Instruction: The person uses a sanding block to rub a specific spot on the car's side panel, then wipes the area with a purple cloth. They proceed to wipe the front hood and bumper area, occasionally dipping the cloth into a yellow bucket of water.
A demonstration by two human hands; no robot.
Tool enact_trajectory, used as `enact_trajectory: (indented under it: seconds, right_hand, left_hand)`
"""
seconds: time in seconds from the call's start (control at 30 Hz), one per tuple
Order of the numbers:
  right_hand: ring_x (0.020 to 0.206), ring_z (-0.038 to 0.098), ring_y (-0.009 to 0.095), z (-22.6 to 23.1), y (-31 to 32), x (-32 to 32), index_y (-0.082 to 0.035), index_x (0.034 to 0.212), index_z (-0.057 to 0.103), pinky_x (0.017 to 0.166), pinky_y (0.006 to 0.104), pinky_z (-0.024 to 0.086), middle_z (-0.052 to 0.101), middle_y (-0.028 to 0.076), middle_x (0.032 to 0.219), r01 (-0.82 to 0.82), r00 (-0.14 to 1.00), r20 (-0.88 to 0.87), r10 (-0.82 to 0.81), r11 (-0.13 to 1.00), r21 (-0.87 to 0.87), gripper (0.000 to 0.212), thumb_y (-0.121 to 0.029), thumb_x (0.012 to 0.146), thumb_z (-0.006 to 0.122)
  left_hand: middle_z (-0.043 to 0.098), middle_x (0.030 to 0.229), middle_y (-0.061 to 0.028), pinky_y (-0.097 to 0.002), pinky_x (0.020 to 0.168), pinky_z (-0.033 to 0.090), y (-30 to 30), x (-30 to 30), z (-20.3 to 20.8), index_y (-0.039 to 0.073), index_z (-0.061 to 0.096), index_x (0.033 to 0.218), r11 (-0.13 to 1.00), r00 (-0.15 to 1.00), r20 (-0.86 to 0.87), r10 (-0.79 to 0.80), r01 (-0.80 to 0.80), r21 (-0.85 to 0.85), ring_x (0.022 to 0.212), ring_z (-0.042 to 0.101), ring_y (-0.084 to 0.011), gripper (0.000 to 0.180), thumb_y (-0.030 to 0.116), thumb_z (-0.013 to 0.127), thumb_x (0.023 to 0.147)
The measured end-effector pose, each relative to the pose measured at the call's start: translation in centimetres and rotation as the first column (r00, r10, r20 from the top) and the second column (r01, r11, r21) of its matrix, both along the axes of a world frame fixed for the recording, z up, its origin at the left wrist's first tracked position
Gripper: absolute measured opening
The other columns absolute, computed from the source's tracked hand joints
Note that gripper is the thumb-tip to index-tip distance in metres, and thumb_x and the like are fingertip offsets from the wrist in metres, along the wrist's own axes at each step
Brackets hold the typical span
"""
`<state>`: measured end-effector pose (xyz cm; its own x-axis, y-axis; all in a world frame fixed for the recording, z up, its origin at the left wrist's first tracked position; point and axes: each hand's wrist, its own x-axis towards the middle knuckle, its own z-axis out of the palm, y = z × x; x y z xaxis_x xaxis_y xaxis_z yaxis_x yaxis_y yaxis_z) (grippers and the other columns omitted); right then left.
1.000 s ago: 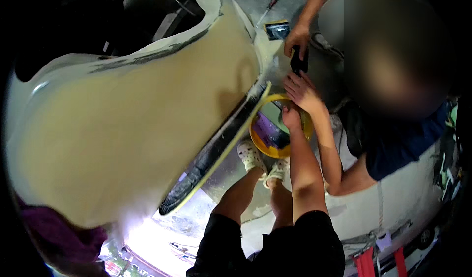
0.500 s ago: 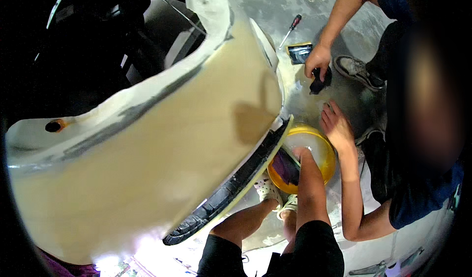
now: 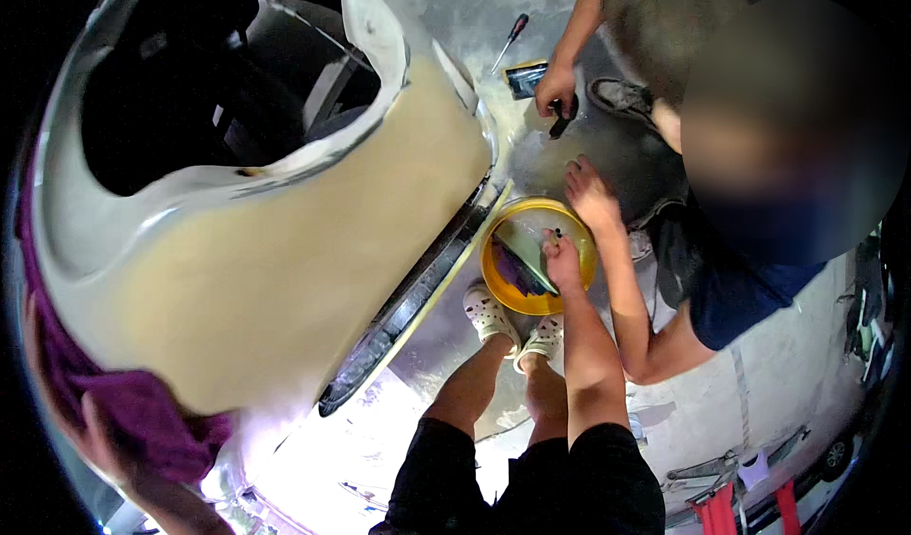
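At lower left, the left hand (image 3: 102, 448) lies against one purple cloth (image 3: 157, 426) (whether it grips, I cannot tell). The right hand (image 3: 562, 262), half-curled, is over one yellow bucket (image 3: 531, 305), its hold unclear; inside are pale liquid and a purple piece (image 3: 510, 267). Two clogs (image 3: 489, 313) stand just beside. Farther off, a co-worker's hand (image 3: 557, 87) clasps one black object (image 3: 562, 123); beyond lies one screwdriver (image 3: 512, 37).

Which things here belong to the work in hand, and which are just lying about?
Seemingly in use:
yellow bucket, the right hand over it
purple cloth, beside the left hand
dark tool in the co-worker's hand

Seemingly just lying about:
screwdriver
flat dark yellow-edged item
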<state>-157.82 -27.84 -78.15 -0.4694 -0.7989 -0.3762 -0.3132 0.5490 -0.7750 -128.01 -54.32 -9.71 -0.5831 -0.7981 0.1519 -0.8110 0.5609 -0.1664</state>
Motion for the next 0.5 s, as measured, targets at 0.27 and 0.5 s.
enact_trajectory:
  seconds: [0.27,0.5]
  right_hand:
    - [0.081,0.07,0.044,15.1,-0.4,1.5,-0.004,0.113,0.055,0.071,0.0516,0.054,0.068,0.023,0.08,-0.067,0.997,0.059,0.06,0.987,0.143,0.025,-0.015,0.094,0.065]
    - [0.083,0.067,0.044,22.0,-1.3,3.1,-0.003,0.098,0.064,0.074,0.0485,0.053,0.068,0.022,0.084,-0.044,0.999,0.025,0.041,0.989,0.138,0.02,-0.017,0.088,0.073]
  left_hand:
    - [0.055,0.151,-0.0199,-0.0503,0.124,0.026,-0.5,-1.8,-0.7,0.001,0.065,0.135,1.0,0.951,-0.308,-0.008,0.011,0.009,0.145,0.046,-0.0377,0.054,0.003,0.058,0.082]
    - [0.065,0.138,-0.0199,-0.0432,0.117,0.037,0.1,-1.8,-0.3,-0.002,0.069,0.124,0.963,0.806,-0.554,0.21,-0.268,-0.026,0.132,0.058,-0.0338,0.05,-0.007,0.049,0.079]
